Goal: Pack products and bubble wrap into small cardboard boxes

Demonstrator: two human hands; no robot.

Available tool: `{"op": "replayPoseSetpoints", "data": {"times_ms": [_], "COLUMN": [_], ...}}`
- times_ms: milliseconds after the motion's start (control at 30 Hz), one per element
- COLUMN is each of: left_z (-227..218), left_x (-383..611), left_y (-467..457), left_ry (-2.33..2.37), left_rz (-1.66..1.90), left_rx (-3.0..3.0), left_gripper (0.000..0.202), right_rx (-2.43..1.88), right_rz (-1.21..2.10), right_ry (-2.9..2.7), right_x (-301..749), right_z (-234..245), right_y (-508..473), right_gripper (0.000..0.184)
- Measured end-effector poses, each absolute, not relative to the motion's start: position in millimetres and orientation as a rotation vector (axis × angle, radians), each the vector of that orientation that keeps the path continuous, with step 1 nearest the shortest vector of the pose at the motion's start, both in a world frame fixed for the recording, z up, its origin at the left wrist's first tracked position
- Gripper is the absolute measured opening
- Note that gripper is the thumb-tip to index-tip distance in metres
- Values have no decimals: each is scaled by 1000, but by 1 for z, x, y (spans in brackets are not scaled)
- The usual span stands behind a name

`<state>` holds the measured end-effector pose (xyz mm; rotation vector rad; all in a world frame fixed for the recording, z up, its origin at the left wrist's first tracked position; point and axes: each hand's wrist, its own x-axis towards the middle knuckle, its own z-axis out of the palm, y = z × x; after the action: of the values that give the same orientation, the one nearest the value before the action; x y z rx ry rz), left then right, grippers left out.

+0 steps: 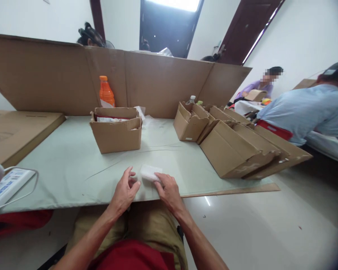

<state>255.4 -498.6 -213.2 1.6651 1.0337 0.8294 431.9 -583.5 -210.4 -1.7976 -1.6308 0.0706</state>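
A small white, partly see-through packet (148,173) is just above the table's near part, pinched at its right end by my right hand (167,189). Thumb and fingers of that hand are closed on it. To the left of the packet my left hand (126,189) is held with its fingers apart and bent, holding nothing. A small gap separates it from the packet. Beyond both hands stands an open cardboard box (118,135) with white and red things inside; its lower contents are hidden.
Several cardboard boxes (228,150) stand on the right of the pale green tabletop (73,161). An orange bottle (106,92) stands against the tall cardboard screen (157,80). At left lie a flat carton (19,131) and a white power strip (9,187). Other people sit at the right.
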Motion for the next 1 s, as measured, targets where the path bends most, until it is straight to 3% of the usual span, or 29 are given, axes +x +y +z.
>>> {"op": "replayPoseSetpoints", "data": {"times_ms": [100, 233, 400, 533, 733, 1000], "left_z": [-209, -197, -195, -196, -174, -203], "left_x": [251, 253, 260, 256, 235, 223], "left_y": [-509, -514, -517, -508, -437, -373], "left_ry": [909, 821, 729, 803, 879, 970], "left_rz": [817, 781, 715, 639, 692, 734], "left_rx": [1267, 1140, 1241, 1533, 1822, 1995], "left_gripper": [79, 80, 81, 71, 53, 35], "right_rx": [-1701, -1603, -1483, -1481, -1559, -1462], "right_rz": [347, 494, 695, 874, 500, -160], "right_ry": [-1521, -1532, -1422, -1518, -1649, -1732], "right_x": [426, 426, 439, 442, 480, 501], "right_z": [-209, -206, -200, -193, -154, -7], "right_y": [-586, -597, -599, -588, -553, -430], "right_gripper": [29, 28, 55, 28, 21, 17]}}
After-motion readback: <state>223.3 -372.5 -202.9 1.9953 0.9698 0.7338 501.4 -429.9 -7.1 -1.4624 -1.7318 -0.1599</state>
